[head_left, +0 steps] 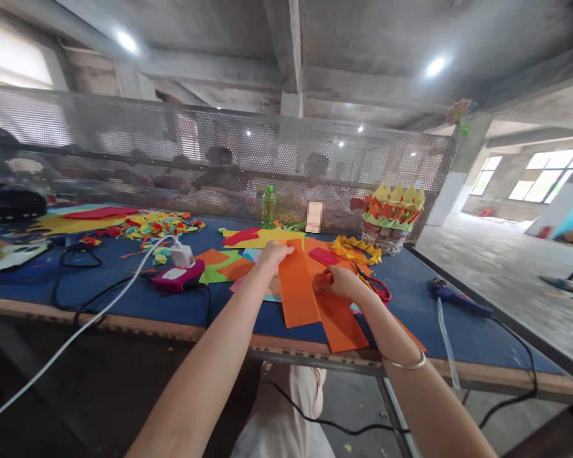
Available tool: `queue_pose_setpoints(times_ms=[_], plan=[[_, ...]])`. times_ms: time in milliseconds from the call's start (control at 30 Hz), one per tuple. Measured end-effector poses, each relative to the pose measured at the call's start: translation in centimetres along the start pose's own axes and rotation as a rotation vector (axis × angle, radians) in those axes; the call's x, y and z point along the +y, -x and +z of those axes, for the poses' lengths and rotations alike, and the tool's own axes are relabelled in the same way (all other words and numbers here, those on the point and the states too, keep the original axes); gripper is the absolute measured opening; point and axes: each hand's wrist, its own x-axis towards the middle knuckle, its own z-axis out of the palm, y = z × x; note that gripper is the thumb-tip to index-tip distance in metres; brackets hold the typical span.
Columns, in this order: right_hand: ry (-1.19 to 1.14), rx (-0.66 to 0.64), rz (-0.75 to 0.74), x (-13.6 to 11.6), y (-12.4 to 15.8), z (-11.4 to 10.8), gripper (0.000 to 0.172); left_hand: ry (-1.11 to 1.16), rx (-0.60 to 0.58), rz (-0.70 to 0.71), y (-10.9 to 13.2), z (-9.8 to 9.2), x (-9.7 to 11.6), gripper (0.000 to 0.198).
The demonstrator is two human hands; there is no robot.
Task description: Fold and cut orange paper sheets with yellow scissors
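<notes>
My left hand [275, 253] pinches the upper left edge of a folded strip of orange paper [297, 296] over the front of the blue table. My right hand [342, 282] has its fingers curled on the orange paper to the right of that strip; its fingertips are partly hidden. Another orange piece [346, 327] hangs below my right hand towards the table edge. Red-handled scissors [382, 289] lie beside my right hand, half covered by it. Behind my hands are a red piece of paper [323, 256] and yellow paper [253, 238].
At left are a magenta power socket [176, 277] with a white charger [182, 256], cables and a heap of paper scraps [155, 226]. A green bottle [268, 207] and a phone [314, 217] stand behind. At right are a folded-paper basket [389, 232] and a glue gun [463, 300].
</notes>
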Motion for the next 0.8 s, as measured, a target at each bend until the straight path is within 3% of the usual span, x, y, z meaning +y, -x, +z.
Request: queue_pose_setpoints(times_ms=[500,800], plan=[[-0.053,0.022,0.058,0.0,0.0,0.0,0.035,0.063,0.018,-0.015,-0.7,-0.2,-0.3,0.031],[-0.357,0.193,0.054,0.4,-1.4,0.8,0.028,0.102,0.008,-0.017,-0.8,-0.2,-0.4,0.030]])
